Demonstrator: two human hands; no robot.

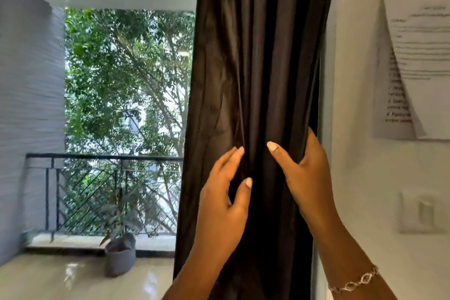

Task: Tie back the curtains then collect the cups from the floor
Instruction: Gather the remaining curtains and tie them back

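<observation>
my right hand (302,173) grips the curtain (255,56) edge to bunch it | my left hand (226,192) lies open on it to push folds together

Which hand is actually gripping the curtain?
The right hand, with the bracelet: its fingers wrap behind the edge of the curtain. The left hand only rests on the front folds, fingers straight.

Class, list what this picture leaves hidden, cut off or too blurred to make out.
1. Head view: fingers of the right hand, hidden behind the curtain.
2. Head view: text on the paper, blurred.
3. Head view: curtain's top and bottom, cut off by frame edges.
</observation>
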